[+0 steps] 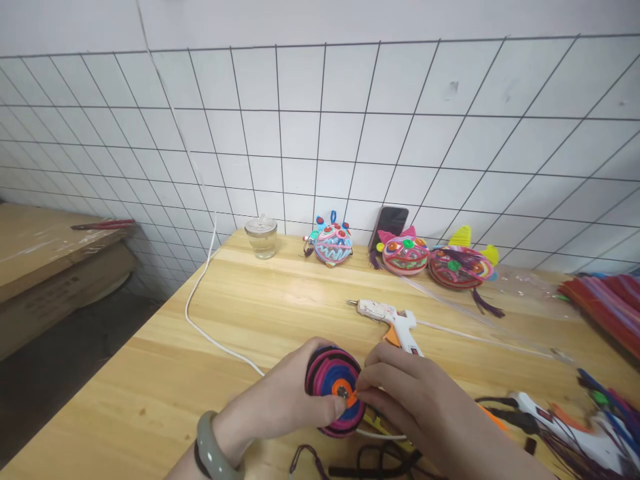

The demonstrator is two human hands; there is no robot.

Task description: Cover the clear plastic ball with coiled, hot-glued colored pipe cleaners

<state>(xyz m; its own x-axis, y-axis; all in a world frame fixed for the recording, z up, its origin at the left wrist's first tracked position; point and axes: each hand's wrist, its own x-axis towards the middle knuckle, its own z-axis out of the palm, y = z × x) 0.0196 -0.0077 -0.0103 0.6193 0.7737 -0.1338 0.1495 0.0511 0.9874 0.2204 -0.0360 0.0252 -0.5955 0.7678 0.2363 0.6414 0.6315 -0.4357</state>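
Observation:
My left hand (285,393) grips a round piece coiled from pink, blue, purple and black fuzzy strands (327,370), its thumb pressed near the centre. A small shiny spot, ringed in orange, lies in the middle of the coil. Between the fingertips of my right hand (410,387) is the end of an orange pipe cleaner (352,398), which meets the coil's centre. Just beyond my right hand lies a white glue gun (385,313) with an orange trigger, its nozzle pointing left. The underside of the round piece is hidden.
Along the tiled wall stand a glass of liquid (263,239), a phone (389,223) and decorated round ornaments (333,244). A white cord (189,303) crosses the table's left side. At right are pipe cleaners (605,303) and a second glue gun (565,427) with dark cords.

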